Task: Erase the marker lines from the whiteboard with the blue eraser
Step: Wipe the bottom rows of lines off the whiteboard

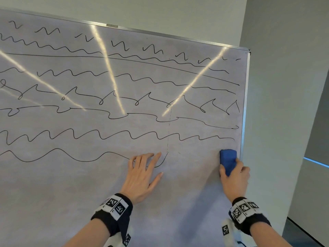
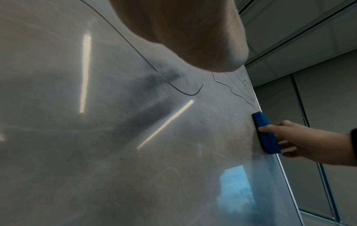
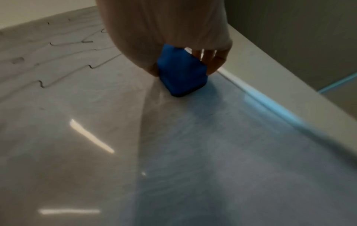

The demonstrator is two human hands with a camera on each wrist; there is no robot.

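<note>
Blue eraser [image 1: 228, 162]: a rounded, soft-cornered block, bright blue, with a thin dark strip along the face against the board, seen in the right wrist view. Pressed flat on the whiteboard [image 1: 89, 184] at lower right of the head view, just beside the metal frame [image 1: 244, 104]. Gripped by the right hand [image 1: 234, 180], thumb on one long side, fingers curled round the other. Left hand [image 1: 142, 175] laid flat on the board at lower centre, fingers spread and straight, holding nothing, covering the end of the lowest wavy line. Black marker lines [image 1: 124, 75] in wavy and looped rows across the upper and middle frame; smudged grey surface, bare of lines, below.
</note>
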